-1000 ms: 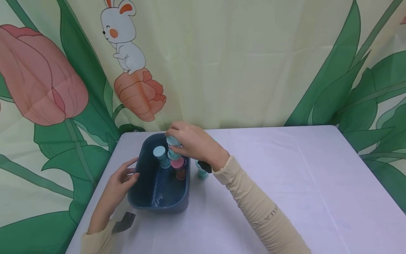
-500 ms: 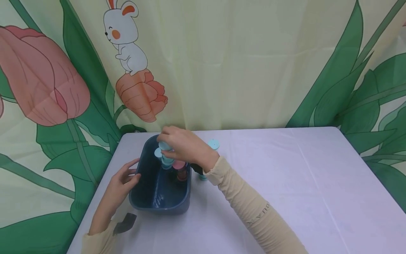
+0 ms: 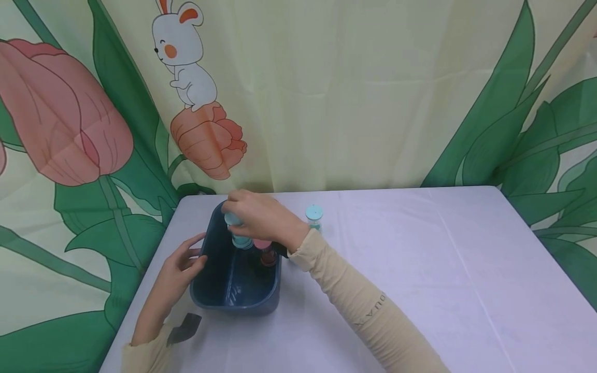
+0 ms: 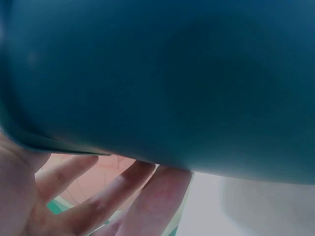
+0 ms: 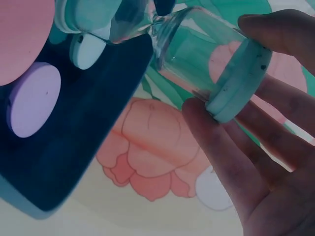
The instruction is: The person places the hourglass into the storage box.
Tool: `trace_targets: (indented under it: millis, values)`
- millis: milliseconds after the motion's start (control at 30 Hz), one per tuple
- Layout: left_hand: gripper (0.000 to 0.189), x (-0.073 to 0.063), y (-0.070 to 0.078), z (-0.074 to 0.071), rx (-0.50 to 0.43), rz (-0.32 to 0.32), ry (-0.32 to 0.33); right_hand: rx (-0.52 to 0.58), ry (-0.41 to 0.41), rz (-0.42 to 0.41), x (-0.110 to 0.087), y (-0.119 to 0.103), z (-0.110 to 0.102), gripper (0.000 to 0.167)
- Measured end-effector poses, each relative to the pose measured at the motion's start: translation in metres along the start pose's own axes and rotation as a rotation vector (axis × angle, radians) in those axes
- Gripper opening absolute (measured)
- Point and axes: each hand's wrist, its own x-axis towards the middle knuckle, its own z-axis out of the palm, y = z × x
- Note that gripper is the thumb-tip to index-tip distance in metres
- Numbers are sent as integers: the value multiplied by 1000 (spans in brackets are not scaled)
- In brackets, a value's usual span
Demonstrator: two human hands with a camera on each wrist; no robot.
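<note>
My right hand point(image 3: 261, 215) reaches over the dark blue bin point(image 3: 235, 305) and pinches the light teal cap of an hourglass point(image 3: 233, 219) between thumb and fingers. In the right wrist view its clear bulb point(image 5: 197, 54) shows, tilted, with the lower end over the bin. A pink-capped hourglass point(image 3: 267, 254) stands inside the bin, beside the right hand. The right wrist view also shows a purple cap point(image 5: 34, 101) and a white-teal cap point(image 5: 88, 51) in the bin. My left hand point(image 3: 179, 264) touches the bin's left outer side with extended fingers point(image 4: 157, 196).
A teal-capped hourglass point(image 3: 314, 213) stands on the white-covered table point(image 3: 396, 259), right of the bin and partly behind the right forearm. A curtain point(image 3: 350, 103) printed with flowers and a rabbit hangs behind the table's far edge.
My right hand has moved left over the bin with the hourglass, now covering the teal-capped one seen there before. The hourglass outside at the back has come into view. My left hand stays put.
</note>
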Motion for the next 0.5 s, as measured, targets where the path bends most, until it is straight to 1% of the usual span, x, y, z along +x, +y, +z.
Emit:
trace_targets:
  millis: [133,367,500]
  values:
    - [59,0,-1,0,-3,0,-2,-2,-46,7,6,0,7,34]
    - [60,0,1,-1,-9,-34,-7,1,-138,27,15,-1,17,35]
    - [60,1,2,-1,3,-18,-3,20,-186,42,18,-3,22,37]
